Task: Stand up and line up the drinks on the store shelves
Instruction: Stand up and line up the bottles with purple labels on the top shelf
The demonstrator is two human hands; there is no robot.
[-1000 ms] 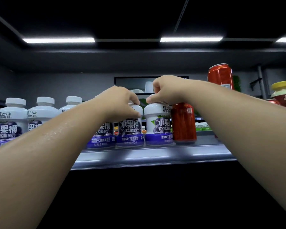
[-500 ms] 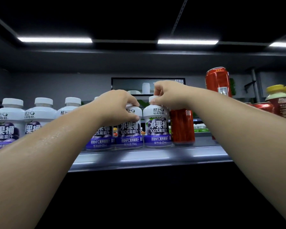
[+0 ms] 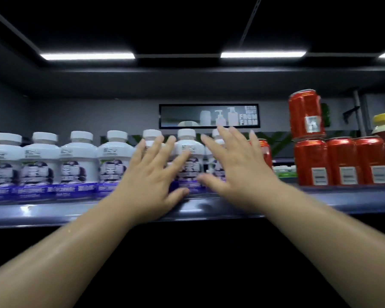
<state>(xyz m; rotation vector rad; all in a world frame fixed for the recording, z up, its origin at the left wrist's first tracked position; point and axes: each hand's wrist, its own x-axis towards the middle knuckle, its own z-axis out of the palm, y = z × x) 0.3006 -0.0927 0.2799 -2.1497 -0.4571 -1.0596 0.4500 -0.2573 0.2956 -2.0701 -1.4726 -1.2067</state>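
Both hands have let go of the bottle caps. The left hand (image 3: 151,176) and right hand (image 3: 238,170) now spread wide, holding nothing. Along the shelf (image 3: 53,210) front edge, white juice bottles (image 3: 78,161) stand upright in a row, with red cans (image 3: 340,161) toward its right end.

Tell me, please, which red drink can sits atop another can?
The highest red metal can, resting on the leftmost can of the right-hand row; the others stand on the grey shelf.
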